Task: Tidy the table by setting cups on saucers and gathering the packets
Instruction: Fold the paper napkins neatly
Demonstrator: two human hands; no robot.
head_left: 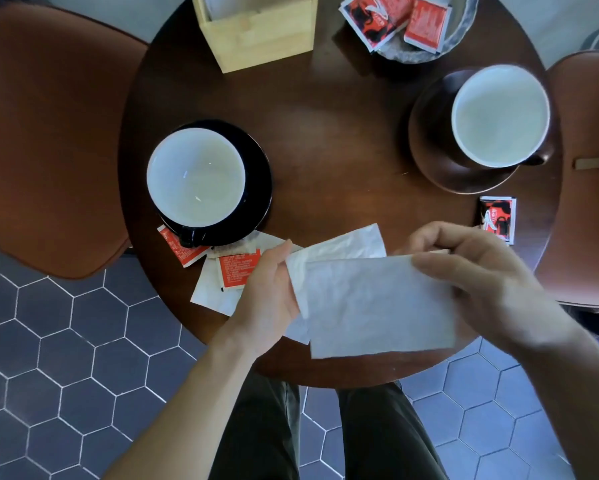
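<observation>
Both of my hands hold a white paper napkin (374,306) above the near edge of the round wooden table (332,140). My left hand (267,299) pinches its left side and my right hand (478,271) grips its top right corner. A black cup (196,176) stands on a black saucer (256,188) at the left. A brown cup (500,114) stands on a brown saucer (440,164) at the right. Red packets (237,271) lie on another napkin (211,292) by the black saucer. One red-and-black packet (497,218) lies near the right edge.
A grey dish (461,26) at the back right holds several red packets (391,19). A light wooden box (256,32) stands at the back centre. Brown chairs (55,133) flank the table on both sides. The floor has grey hexagonal tiles.
</observation>
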